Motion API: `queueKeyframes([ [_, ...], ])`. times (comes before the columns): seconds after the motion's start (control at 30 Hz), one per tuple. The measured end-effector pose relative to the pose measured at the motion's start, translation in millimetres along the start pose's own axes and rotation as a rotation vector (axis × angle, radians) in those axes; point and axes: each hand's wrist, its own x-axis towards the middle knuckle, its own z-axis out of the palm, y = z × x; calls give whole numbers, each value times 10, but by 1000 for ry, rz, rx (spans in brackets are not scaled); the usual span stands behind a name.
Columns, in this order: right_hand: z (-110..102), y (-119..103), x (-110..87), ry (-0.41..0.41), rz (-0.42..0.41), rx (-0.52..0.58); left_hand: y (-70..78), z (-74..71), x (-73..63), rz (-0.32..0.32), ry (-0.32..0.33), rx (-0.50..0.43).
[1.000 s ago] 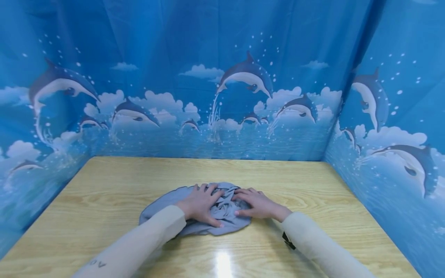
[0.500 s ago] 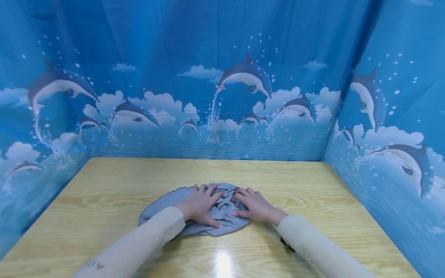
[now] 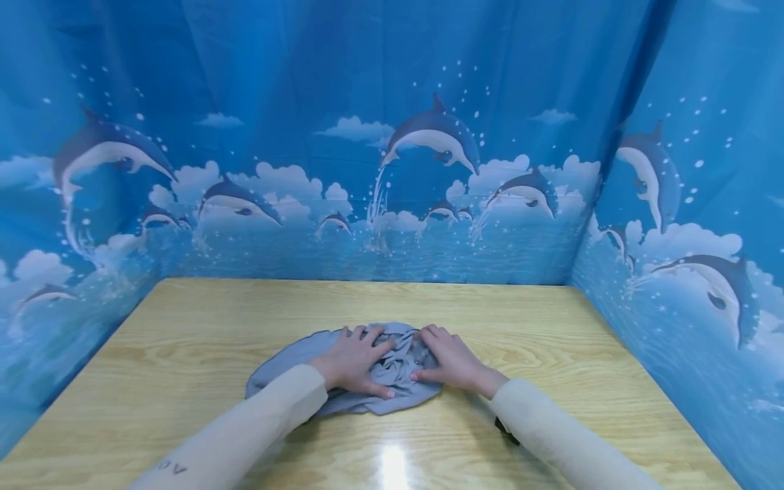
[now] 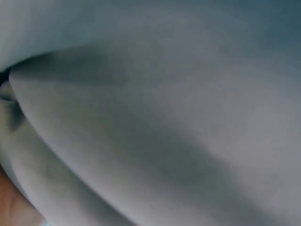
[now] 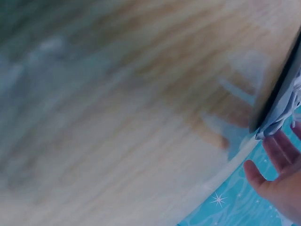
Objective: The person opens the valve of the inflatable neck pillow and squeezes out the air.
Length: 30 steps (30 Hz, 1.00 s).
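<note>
A bunched grey cloth (image 3: 392, 371) lies on the table, gathered into creases in its middle and smoother at its left end. My left hand (image 3: 355, 361) rests on top of it with fingers spread and thumb stretched out to the right. At the cloth's right end is my right hand (image 3: 456, 364), its fingertips on the far rim and its thumb on the near side, with creased fabric showing between them. In the right wrist view, long fingers of the right hand (image 5: 287, 183) reach the cloth's edge (image 5: 282, 110). Pale, blurred fabric fills the left wrist view.
The wood-grain table (image 3: 527, 320) stretches out around the cloth. Blue curtains (image 3: 306, 102) printed with dolphins and clouds hang along its back and sides. A small dark object (image 3: 506, 431) shows under the right sleeve.
My right hand's fingers have drawn back from the creased middle to the cloth's right rim, uncovering a darker patch. The left hand stays almost where it was.
</note>
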Motion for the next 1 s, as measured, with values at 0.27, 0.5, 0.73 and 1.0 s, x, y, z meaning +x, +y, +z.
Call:
queueKeyframes([
  [0.27,-14,7,-11,-93,-31,44,-1,24,9,0,36,6],
  [0.5,-6,22,-34,-181,-63,18,-6,46,20,-1,34,23],
  [0.73,23,46,-51,-220,-51,0,-15,59,29,6,36,21],
  [1.0,19,61,-39,-236,-58,-30,-65,11,1,49,20,-66],
])
